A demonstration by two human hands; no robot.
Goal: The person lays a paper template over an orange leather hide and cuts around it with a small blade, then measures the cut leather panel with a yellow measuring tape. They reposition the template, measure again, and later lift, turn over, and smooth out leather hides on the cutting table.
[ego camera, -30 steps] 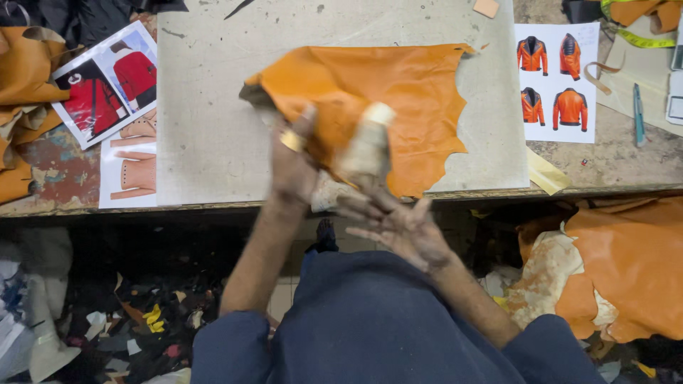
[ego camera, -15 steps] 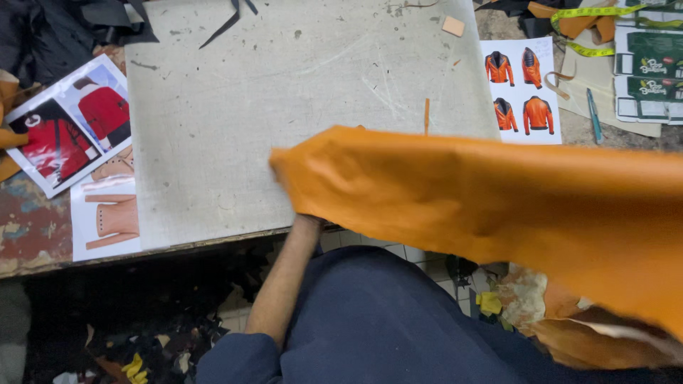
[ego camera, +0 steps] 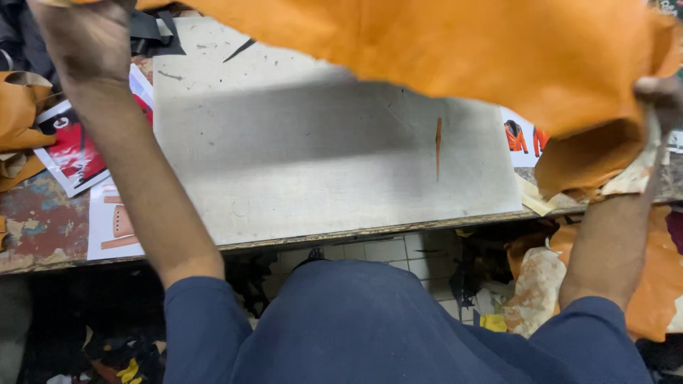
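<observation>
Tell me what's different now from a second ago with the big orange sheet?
The orange leather sheet, which lay crumpled on the grey cutting board, has been lifted and spread wide above it. The left hand and right hand moved apart and each now grips an edge. A thin orange strip now shows on the board. The printed jacket pictures stayed on the workbench.

Even overhead light, soft motion blur

The raised hide (ego camera: 427,50) throws a broad soft shadow across the grey board (ego camera: 320,163); both hands and the hide's edges smear with motion, the near torso is out of focus, no glare.
</observation>
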